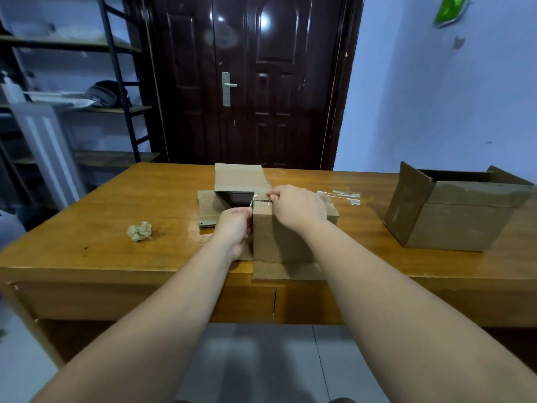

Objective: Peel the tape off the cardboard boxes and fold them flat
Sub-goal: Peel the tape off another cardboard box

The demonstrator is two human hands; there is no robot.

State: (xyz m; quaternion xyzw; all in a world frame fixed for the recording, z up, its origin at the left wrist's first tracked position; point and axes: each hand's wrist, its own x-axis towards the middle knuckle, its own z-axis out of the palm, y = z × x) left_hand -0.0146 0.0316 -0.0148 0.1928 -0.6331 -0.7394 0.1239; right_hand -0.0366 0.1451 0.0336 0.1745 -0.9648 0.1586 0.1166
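At mid-counter (pixel 87 257), your left hand (pixel 234 225) and right hand (pixel 296 206) both pinch thin, clingy tape (pixel 263 201) on the light, stiff box (pixel 279 239); it likely tears, so grip close to the seam.

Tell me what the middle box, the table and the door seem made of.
Middle box: matte brown cardboard, with creased flaps. Table: likely varnished wood or veneer, showing grain and sheen. Door: dark, glossy, lacquered wood or painted metal; can't tell.

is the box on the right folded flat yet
Not flat: the right box has its full shape on the table, flaps open.
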